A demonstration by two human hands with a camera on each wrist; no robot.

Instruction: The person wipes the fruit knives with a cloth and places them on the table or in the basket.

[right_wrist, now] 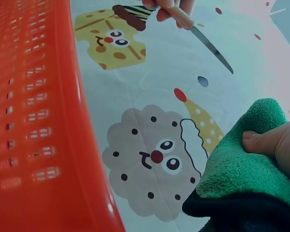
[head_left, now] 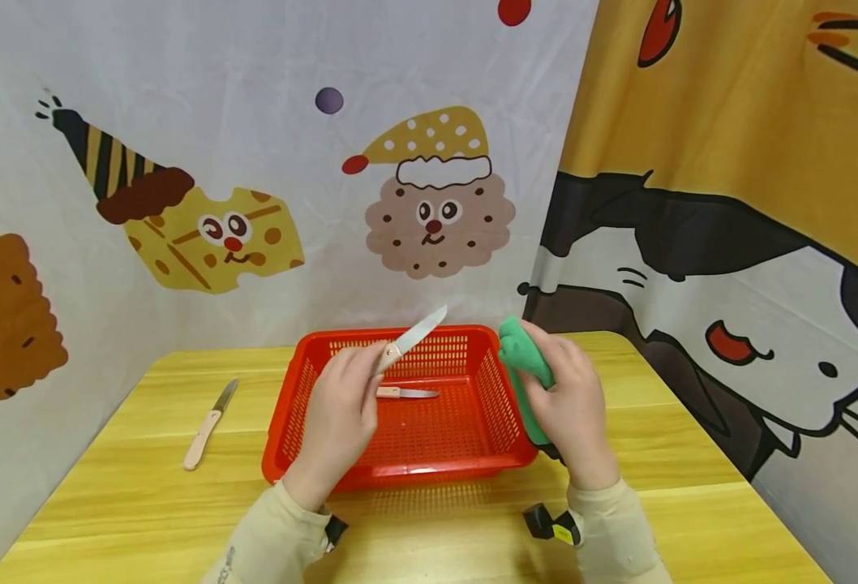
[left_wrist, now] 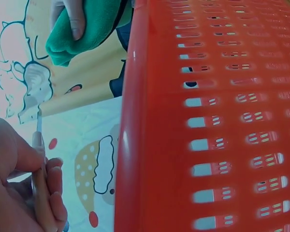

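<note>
My left hand (head_left: pixel 339 411) grips a small knife (head_left: pixel 416 332) by its light wooden handle, blade up and to the right, above a red plastic basket (head_left: pixel 400 472). In the right wrist view the blade of that knife (right_wrist: pixel 211 50) shows whole. My right hand (head_left: pixel 571 396) holds a bunched green cloth (head_left: pixel 525 357) beside the basket's right wall; the cloth (right_wrist: pixel 246 164) has a dark edge. Cloth and blade are apart. Inside the basket lies a second knife (head_left: pixel 418 393), its handle partly hidden by my left hand.
Another knife (head_left: pixel 211 426) lies on the wooden table (head_left: pixel 122 487), left of the basket. Behind the table hangs a printed curtain (head_left: pixel 268 122) with cartoon figures. A black and yellow object (head_left: pixel 551 523) is by the right sleeve.
</note>
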